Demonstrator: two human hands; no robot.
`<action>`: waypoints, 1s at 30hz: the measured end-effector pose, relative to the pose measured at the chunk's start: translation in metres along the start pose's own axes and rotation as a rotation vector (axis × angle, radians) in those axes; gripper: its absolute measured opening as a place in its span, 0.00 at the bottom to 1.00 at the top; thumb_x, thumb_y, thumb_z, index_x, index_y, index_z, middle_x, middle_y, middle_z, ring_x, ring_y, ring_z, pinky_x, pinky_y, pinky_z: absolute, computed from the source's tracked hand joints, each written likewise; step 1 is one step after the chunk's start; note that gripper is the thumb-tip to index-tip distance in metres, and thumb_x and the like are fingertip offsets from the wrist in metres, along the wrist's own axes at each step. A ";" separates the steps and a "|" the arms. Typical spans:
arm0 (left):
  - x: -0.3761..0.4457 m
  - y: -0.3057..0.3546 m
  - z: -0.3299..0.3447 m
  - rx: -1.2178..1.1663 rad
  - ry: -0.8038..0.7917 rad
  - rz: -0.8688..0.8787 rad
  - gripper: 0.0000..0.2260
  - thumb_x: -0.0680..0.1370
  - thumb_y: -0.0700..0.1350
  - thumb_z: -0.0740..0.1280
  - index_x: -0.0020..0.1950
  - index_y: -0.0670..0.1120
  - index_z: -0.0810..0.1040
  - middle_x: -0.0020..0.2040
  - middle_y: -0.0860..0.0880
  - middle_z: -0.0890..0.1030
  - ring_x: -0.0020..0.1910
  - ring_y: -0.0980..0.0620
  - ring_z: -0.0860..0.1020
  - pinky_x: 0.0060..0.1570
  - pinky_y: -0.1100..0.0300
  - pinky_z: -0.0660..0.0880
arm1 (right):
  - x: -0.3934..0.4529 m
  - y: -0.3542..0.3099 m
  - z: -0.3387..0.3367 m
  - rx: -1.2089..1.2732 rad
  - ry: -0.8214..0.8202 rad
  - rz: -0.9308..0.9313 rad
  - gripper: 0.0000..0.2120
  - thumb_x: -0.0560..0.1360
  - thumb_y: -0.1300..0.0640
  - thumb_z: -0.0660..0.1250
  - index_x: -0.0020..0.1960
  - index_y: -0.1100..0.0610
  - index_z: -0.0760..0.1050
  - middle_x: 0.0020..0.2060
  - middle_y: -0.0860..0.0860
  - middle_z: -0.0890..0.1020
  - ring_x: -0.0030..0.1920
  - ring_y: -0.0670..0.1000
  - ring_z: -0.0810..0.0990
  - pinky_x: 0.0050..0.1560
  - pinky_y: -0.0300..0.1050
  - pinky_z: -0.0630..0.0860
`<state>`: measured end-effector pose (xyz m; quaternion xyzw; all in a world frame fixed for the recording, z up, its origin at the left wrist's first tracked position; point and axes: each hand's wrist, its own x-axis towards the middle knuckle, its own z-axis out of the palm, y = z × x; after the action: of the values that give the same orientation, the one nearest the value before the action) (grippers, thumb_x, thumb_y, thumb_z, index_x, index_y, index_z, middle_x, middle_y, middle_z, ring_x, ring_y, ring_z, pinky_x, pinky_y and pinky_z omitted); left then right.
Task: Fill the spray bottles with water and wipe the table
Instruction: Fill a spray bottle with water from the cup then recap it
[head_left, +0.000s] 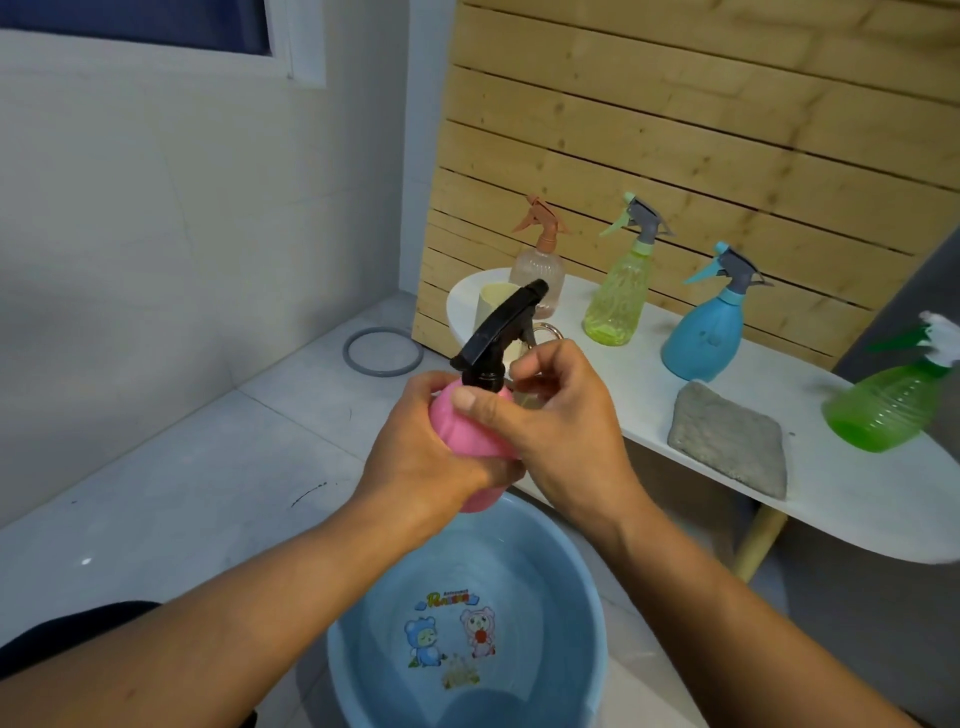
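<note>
I hold a pink spray bottle (464, 434) with a black trigger head (501, 327) above a blue basin (582, 587) of water on the floor. My left hand (421, 452) grips the bottle's body. My right hand (561, 415) holds its neck, thumb across the shoulder just under the black cap. On the white table (857, 499) stand a peach spray bottle (540, 265), a yellow-green one (621, 291), a blue one (709, 327) and a green one (893, 400). A grey cloth (730, 439) lies flat on the table.
A cream cup (493, 306) stands at the table's left end, partly hidden by the trigger head. A slatted wooden panel (701, 119) leans behind the table. A grey ring (383, 349) lies on the tiled floor near the wall.
</note>
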<state>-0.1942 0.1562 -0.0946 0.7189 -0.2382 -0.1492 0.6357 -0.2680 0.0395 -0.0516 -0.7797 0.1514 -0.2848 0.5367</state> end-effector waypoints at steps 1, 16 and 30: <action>0.001 0.000 0.000 -0.017 0.014 -0.005 0.35 0.58 0.47 0.86 0.55 0.65 0.70 0.52 0.58 0.79 0.46 0.66 0.80 0.31 0.72 0.76 | -0.003 0.000 0.003 0.002 -0.005 0.008 0.26 0.65 0.41 0.81 0.56 0.50 0.76 0.50 0.47 0.80 0.51 0.46 0.79 0.55 0.55 0.80; 0.006 0.003 0.001 0.019 0.067 -0.033 0.41 0.59 0.47 0.86 0.64 0.63 0.67 0.57 0.57 0.76 0.51 0.54 0.79 0.38 0.58 0.84 | -0.022 -0.007 0.016 -0.073 0.205 -0.075 0.14 0.71 0.37 0.70 0.52 0.43 0.78 0.49 0.39 0.78 0.50 0.41 0.79 0.47 0.37 0.78; 0.008 -0.002 -0.007 0.025 0.023 -0.025 0.42 0.55 0.53 0.85 0.63 0.66 0.68 0.55 0.60 0.76 0.51 0.55 0.78 0.36 0.65 0.77 | 0.002 -0.017 -0.021 -0.052 0.143 -0.228 0.16 0.79 0.52 0.57 0.49 0.53 0.83 0.37 0.52 0.84 0.44 0.47 0.81 0.41 0.31 0.74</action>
<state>-0.1836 0.1576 -0.0954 0.7313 -0.2238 -0.1457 0.6276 -0.2808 0.0291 -0.0300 -0.7833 0.1071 -0.3946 0.4683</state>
